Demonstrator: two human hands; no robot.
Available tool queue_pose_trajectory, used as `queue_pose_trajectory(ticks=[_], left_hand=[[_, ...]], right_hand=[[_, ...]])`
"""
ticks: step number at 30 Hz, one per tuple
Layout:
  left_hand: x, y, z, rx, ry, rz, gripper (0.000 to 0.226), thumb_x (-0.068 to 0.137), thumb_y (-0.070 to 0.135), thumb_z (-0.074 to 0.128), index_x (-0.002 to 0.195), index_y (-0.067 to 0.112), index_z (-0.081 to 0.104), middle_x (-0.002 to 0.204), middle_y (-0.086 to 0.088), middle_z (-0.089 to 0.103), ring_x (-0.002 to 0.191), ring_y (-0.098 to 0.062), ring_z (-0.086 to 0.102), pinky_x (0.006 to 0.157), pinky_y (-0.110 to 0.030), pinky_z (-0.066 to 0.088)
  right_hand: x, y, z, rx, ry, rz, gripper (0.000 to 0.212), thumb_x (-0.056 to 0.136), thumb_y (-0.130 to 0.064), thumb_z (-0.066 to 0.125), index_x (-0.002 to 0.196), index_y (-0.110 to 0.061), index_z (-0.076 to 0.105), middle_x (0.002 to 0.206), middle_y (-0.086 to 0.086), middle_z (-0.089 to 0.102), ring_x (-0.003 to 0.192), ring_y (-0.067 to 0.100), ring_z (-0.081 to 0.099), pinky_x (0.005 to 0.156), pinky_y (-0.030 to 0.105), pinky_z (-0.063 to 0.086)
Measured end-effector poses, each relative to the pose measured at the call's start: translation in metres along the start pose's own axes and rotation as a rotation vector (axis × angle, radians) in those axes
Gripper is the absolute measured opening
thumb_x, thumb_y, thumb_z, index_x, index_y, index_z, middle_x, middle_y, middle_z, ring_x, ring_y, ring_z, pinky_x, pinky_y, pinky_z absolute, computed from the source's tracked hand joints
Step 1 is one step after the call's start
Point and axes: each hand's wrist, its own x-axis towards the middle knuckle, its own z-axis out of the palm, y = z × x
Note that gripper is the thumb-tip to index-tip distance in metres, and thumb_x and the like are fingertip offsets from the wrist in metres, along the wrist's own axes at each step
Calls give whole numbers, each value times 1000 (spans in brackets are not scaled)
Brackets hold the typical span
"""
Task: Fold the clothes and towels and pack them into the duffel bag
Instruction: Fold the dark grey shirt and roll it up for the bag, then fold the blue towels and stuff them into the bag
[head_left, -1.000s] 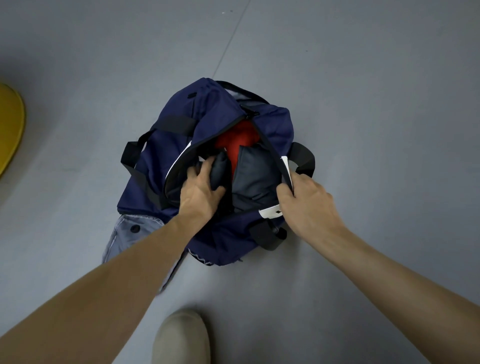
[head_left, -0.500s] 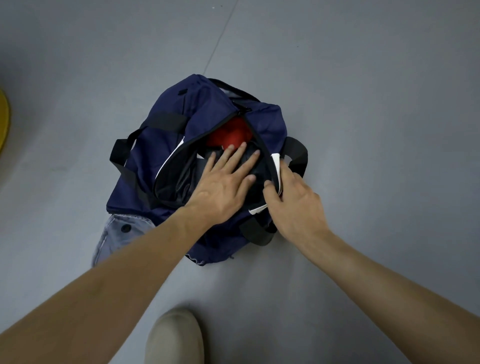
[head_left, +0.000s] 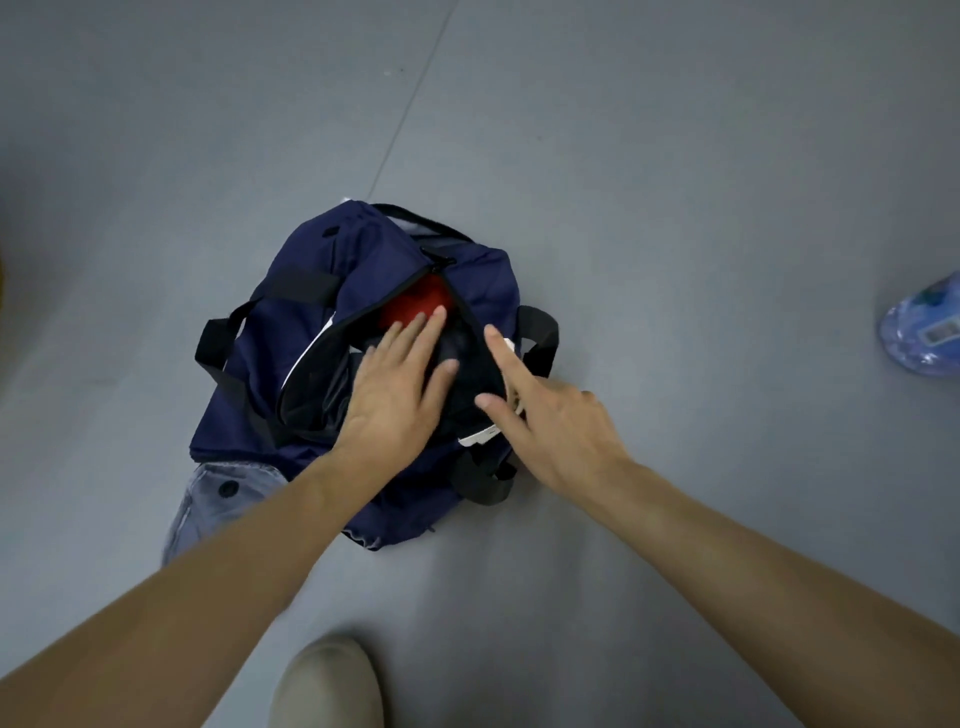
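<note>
The navy fabric duffel bag (head_left: 363, 270) with black straps sits unzipped on the grey floor (head_left: 675, 208) beneath both hands. The left hand (head_left: 400, 384) lies flat, fingers straight, pressing a dark folded garment (head_left: 460, 379); a red cloth (head_left: 410, 306) shows past its fingertips. The right hand (head_left: 550, 421) is spread, gripping nothing, forefinger along the opening's right lip. Once the palm lifts, the pile may spring up and snag the zip. The pale denim piece (head_left: 218, 493) beside the left forearm is not yet packed.
</note>
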Motion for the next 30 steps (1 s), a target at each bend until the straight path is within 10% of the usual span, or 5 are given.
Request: queue_pose_trajectory(ticks=[4, 10, 23, 30], left_hand=[[-20, 52, -36, -116, 93, 169, 57, 106, 47, 33, 157, 25, 26, 160, 0, 33, 149, -14, 29, 121, -37, 26], [-36, 166, 2, -103, -263, 455, 65, 99, 65, 27, 157, 35, 25, 161, 11, 30, 149, -1, 21, 123, -31, 21], [-62, 437, 226, 15, -495, 771, 75, 94, 64, 17, 160, 28, 13, 164, -10, 26, 151, -26, 25, 123, -40, 23], [-76, 494, 298, 212, -667, 821, 68, 105, 39, 38, 160, 35, -2, 169, -5, 4, 153, -28, 15, 120, -41, 27]], right_hand=[[-40, 34, -57, -7, -186, -133, 68, 100, -63, 34, 152, -54, -9, 116, -5, 61, 103, 26, 60, 91, 40, 46], [-151, 157, -106, 20, -54, 106, 72, 99, -62, 36, 154, -49, -8, 152, -5, 42, 130, 23, 50, 106, 37, 40], [-354, 324, -78, 181, 644, 619, 69, 100, -53, 43, 160, -30, 15, 166, -7, 15, 154, 10, 6, 124, 34, 18], [-364, 389, -82, 100, 722, 838, 68, 102, -38, 50, 160, -33, 14, 168, 4, 11, 146, 32, 29, 113, 44, 33]])
